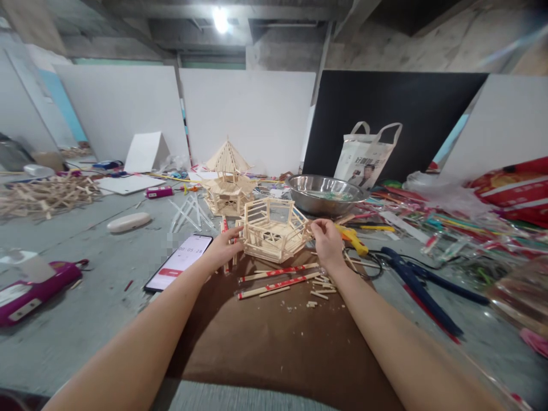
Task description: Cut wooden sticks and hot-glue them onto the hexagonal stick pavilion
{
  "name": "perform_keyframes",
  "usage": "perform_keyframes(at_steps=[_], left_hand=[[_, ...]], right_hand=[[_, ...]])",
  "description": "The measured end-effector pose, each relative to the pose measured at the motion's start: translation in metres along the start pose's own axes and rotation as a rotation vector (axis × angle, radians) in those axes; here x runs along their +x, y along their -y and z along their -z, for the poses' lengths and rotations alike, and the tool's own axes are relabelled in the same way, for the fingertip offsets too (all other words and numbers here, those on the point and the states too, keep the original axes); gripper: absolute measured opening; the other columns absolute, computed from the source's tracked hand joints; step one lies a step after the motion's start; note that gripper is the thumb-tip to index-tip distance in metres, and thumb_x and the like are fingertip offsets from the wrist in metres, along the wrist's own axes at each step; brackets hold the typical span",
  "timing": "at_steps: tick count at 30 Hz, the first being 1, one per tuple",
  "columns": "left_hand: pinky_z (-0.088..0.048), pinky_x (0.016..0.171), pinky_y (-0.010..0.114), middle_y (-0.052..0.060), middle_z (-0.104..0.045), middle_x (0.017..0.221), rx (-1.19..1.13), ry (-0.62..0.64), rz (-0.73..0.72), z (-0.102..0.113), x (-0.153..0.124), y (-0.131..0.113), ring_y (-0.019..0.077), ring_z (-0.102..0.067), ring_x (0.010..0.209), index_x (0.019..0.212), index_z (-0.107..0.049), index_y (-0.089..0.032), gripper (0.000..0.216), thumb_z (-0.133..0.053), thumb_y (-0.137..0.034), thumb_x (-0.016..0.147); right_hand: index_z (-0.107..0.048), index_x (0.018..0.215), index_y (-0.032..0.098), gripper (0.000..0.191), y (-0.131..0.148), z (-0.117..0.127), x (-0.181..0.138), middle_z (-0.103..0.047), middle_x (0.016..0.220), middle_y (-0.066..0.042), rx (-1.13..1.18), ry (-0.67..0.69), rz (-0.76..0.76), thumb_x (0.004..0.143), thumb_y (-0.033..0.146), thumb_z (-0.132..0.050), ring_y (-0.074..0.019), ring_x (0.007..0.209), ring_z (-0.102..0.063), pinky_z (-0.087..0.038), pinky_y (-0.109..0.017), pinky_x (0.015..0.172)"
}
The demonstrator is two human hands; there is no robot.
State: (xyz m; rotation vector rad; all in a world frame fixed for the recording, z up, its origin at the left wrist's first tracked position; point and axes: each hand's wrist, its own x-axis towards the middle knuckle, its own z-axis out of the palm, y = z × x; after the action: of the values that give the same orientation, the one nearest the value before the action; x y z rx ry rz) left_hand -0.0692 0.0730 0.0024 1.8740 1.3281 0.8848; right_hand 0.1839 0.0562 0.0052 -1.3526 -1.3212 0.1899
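Note:
A small hexagonal frame of light wooden sticks [274,228] stands on a brown board [274,342] in front of me. My left hand [225,248] rests against its left side, fingers partly curled on the lower edge. My right hand [327,242] pinches the frame's right corner with closed fingers. Behind it stands a finished stick pavilion [228,182] with a pointed roof. Wrapped chopsticks [278,279] and cut stick bits lie on the board just before the frame.
A phone [180,262] showing a timer lies left of my left hand. A steel bowl [325,194], a white bag [368,154], a yellow tool [351,237] and blue-handled cutters [415,279] lie to the right. A stick pile [47,194] sits far left.

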Motion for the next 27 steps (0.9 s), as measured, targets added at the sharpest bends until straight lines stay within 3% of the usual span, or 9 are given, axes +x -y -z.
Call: perform_keyframes(at_steps=[2,6,11,13,18,22,27], left_hand=[[-0.034,0.088,0.031,0.009,-0.053,0.109,0.074,-0.026,-0.018,0.001,0.000,0.001,0.0189,-0.048,0.100,0.116,-0.041,-0.012,0.056,-0.048,-0.029,0.063],[-0.036,0.085,0.030,0.008,-0.057,0.102,0.244,-0.090,-0.069,0.001,0.001,0.001,0.0190,-0.051,0.095,0.106,-0.051,-0.014,0.045,-0.047,-0.033,0.066],[-0.036,0.077,0.034,0.006,-0.057,0.082,0.607,-0.485,-0.330,0.004,-0.003,-0.004,0.0192,-0.049,0.082,0.076,-0.061,-0.018,0.022,-0.044,-0.031,0.070],[-0.035,0.073,0.032,0.005,-0.056,0.077,0.723,-0.529,-0.477,0.003,-0.007,-0.010,0.0181,-0.047,0.078,0.074,-0.062,-0.020,0.021,-0.043,-0.029,0.072],[-0.031,0.066,0.031,0.004,-0.053,0.071,0.913,-0.417,-0.717,-0.013,-0.017,-0.033,0.0174,-0.042,0.073,0.080,-0.061,-0.025,0.022,-0.039,-0.028,0.077],[-0.030,0.062,0.031,0.004,-0.053,0.066,0.951,-0.331,-0.713,-0.027,-0.019,-0.044,0.0178,-0.042,0.071,0.085,-0.059,-0.023,0.024,-0.036,-0.023,0.078],[-0.032,0.065,0.032,0.007,-0.058,0.073,0.909,-0.230,-0.659,-0.037,-0.021,-0.047,0.0196,-0.044,0.077,0.091,-0.058,-0.020,0.026,-0.036,-0.021,0.077]], right_hand=[[-0.053,0.069,0.015,0.023,0.004,0.006,0.000,-0.052,0.061,-0.001,-0.051,0.043,0.027,0.070,0.036,-0.043,-0.0117,0.056,-0.044,-0.035,-0.022,0.056],[-0.052,0.058,0.016,0.025,0.012,0.014,-0.002,-0.044,0.049,0.002,-0.142,0.256,0.146,0.071,0.035,-0.043,-0.0092,0.048,-0.039,-0.031,-0.020,0.049],[-0.053,0.054,0.014,0.030,0.018,0.011,-0.009,-0.039,0.045,0.003,-0.234,0.346,0.236,0.072,0.035,-0.041,-0.0073,0.045,-0.036,-0.027,-0.019,0.045],[-0.054,0.053,0.013,0.031,0.019,0.009,-0.012,-0.038,0.044,0.003,-0.267,0.390,0.266,0.073,0.034,-0.040,-0.0067,0.044,-0.036,-0.026,-0.019,0.044],[-0.056,0.053,0.013,0.033,0.017,0.003,-0.015,-0.041,0.044,0.002,-0.340,0.457,0.338,0.073,0.032,-0.039,-0.0065,0.044,-0.036,-0.024,-0.019,0.044],[-0.060,0.056,0.014,0.033,0.015,0.000,-0.016,-0.043,0.043,0.002,-0.384,0.499,0.339,0.074,0.033,-0.038,-0.0068,0.043,-0.036,-0.024,-0.019,0.044],[-0.066,0.075,0.018,0.030,0.013,-0.001,-0.017,-0.053,0.048,0.001,-0.423,0.575,0.284,0.072,0.033,-0.040,-0.0080,0.043,-0.040,-0.025,-0.019,0.044]])
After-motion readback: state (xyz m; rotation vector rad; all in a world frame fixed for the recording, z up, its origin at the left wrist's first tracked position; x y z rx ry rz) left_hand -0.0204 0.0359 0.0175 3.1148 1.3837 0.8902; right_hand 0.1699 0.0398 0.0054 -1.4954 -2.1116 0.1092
